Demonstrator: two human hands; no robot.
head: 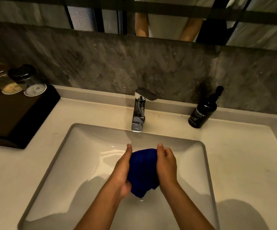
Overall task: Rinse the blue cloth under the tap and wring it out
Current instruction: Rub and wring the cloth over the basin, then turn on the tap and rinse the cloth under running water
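Blue cloth bunched between left hand and right hand | fingers clasp it | over sink, likely catching drips below tap

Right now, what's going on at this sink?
A person stands at a bathroom sink, pressing a bunched blue cloth between the left hand and the right hand over the basin. The cloth sits in front of and below the chrome tap; no stream of water is visible. A dark soap bottle stands on the counter, right of the tap.
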